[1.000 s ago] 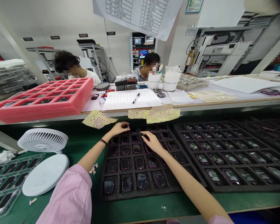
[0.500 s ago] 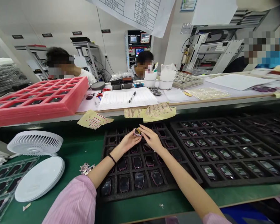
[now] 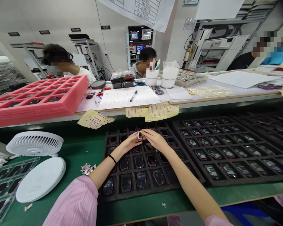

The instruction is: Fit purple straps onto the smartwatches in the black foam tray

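My left hand [image 3: 129, 142] and my right hand [image 3: 154, 139] meet above the far part of a black foam tray [image 3: 108, 163]. Between their fingertips is a small watch-like device [image 3: 140, 136], partly hidden by my fingers. Rows of similar dark rounded devices with pink rims [image 3: 139, 162] sit in the tray's pockets below my wrists. To the right, a second black foam tray [image 3: 228, 150] holds devices with green-and-white labels [image 3: 228, 170].
A white desk fan [image 3: 35, 143], a round white disc [image 3: 40, 179], and a clear tray of dark pieces [image 3: 7, 188] stand left on the green mat. Scraps [image 3: 88, 169] lie nearby. A pink foam tray [image 3: 37, 100], papers and cups line the shelf ahead.
My hands have stayed together around the small device, moving slightly lower over the tray. The camera view has shifted a little.
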Demonstrator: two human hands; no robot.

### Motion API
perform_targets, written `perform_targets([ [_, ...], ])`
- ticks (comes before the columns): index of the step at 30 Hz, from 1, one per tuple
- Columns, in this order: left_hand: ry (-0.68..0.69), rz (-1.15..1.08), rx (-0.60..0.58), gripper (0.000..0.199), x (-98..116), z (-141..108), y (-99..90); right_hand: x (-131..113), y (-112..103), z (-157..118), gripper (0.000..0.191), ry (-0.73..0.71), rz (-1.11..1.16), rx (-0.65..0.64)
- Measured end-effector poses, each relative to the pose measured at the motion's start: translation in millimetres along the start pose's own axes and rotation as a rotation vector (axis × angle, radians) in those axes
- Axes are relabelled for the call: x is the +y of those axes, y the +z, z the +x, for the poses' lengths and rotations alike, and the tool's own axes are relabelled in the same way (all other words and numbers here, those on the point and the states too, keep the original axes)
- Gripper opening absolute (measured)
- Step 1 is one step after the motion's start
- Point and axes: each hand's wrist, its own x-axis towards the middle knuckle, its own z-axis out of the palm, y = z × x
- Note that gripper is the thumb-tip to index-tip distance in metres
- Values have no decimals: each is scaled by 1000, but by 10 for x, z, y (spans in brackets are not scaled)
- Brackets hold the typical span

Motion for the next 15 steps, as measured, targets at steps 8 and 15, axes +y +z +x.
perform_targets([
  [8, 178, 352, 45, 48, 19, -23, -43, -15, 0, 8, 28, 8, 91, 120],
  [15, 226, 358, 49, 48, 43, -43, -42, 23, 58, 2, 24, 269, 515, 129],
])
